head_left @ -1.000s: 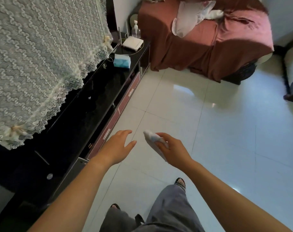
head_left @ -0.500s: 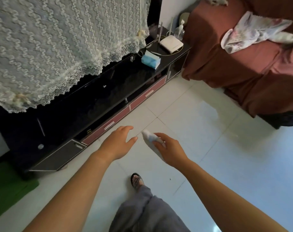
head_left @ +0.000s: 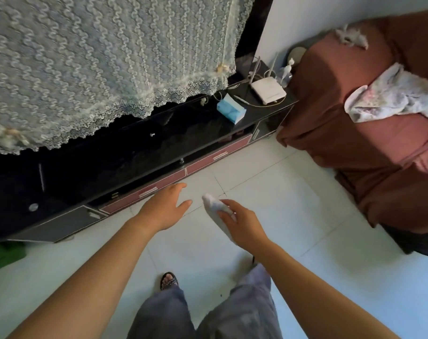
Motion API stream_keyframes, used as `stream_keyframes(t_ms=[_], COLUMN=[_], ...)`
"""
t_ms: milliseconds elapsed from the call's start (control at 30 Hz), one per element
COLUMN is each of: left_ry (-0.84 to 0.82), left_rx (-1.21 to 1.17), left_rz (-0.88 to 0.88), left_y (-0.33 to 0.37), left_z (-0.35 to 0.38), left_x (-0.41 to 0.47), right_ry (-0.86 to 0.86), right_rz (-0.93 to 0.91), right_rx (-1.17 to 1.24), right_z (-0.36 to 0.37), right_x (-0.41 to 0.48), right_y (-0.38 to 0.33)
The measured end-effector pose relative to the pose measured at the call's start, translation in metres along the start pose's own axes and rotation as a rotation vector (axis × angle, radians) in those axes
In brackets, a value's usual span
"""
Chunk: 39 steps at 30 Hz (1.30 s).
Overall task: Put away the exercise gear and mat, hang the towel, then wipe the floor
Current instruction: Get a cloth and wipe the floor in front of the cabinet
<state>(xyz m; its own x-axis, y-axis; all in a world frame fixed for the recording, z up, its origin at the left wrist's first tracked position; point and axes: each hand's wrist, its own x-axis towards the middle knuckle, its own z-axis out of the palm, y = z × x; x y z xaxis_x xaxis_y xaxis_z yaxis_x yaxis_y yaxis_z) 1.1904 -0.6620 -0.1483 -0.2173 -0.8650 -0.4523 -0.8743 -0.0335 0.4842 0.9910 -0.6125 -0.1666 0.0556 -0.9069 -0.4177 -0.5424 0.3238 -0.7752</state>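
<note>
A person stands on a pale tiled floor (head_left: 293,216), both bare arms stretched forward above it. The right hand (head_left: 242,223) grasps a small white cloth (head_left: 214,206), fingers curled over it so that one end pokes out toward the left hand and the rest trails down under the palm. The left hand (head_left: 165,207) is released, fingers straight and thumb spread, holding nothing, just beside the cloth but apart from it. Ahead runs a low black TV cabinet (head_left: 125,155) with reddish drawer fronts; on its top sit a blue tissue pack (head_left: 231,110) and a white router (head_left: 268,90), well apart from the hands. A lace cover (head_left: 98,62) hangs down over the cabinet's upper left. To the right stands a sofa under a brown-red throw (head_left: 349,133), with a crumpled floral fabric (head_left: 391,99) lying on it. A green mat (head_left: 3,253) shows at the left edge, on the floor beside the cabinet's end.
</note>
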Motion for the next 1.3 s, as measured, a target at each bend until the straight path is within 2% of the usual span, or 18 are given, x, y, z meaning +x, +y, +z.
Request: stream_keyframes(t_ms=[133,333,467,667,900,1133,1300], left_ry=[0.112,0.172,0.211,0.207,0.215,0.213,0.268], left_rx=[-0.118,-0.185,-0.240,-0.259,-0.245,-0.234,-0.291], left_rz=[-0.092,-0.190,-0.204,-0.236,-0.174,-0.133,-0.044], left_y=[0.018,0.029,0.002,-0.082,-0.169,-0.240,-0.267], left_z=[0.024,0.072,0.117,0.226,0.353,0.474,0.519], left_x=[0.030,0.095,0.145,0.224,0.346,0.431,0.463], right_ry=[-0.106,-0.265,-0.309,-0.370,-0.311,-0.237,-0.084], right_rz=[-0.045,-0.152,-0.133,-0.094,-0.187,-0.454,-0.700], right_rx=[-0.056,-0.157,-0.147,-0.167,-0.198,-0.432,-0.542], right_z=[-0.033,-0.057,-0.035,0.040,0.123,0.215,0.232], right_x=[0.049,0.129,0.177,0.254,0.374,0.467,0.504], right_y=[0.017,0.053,0.105,0.233,0.358,0.497,0.535])
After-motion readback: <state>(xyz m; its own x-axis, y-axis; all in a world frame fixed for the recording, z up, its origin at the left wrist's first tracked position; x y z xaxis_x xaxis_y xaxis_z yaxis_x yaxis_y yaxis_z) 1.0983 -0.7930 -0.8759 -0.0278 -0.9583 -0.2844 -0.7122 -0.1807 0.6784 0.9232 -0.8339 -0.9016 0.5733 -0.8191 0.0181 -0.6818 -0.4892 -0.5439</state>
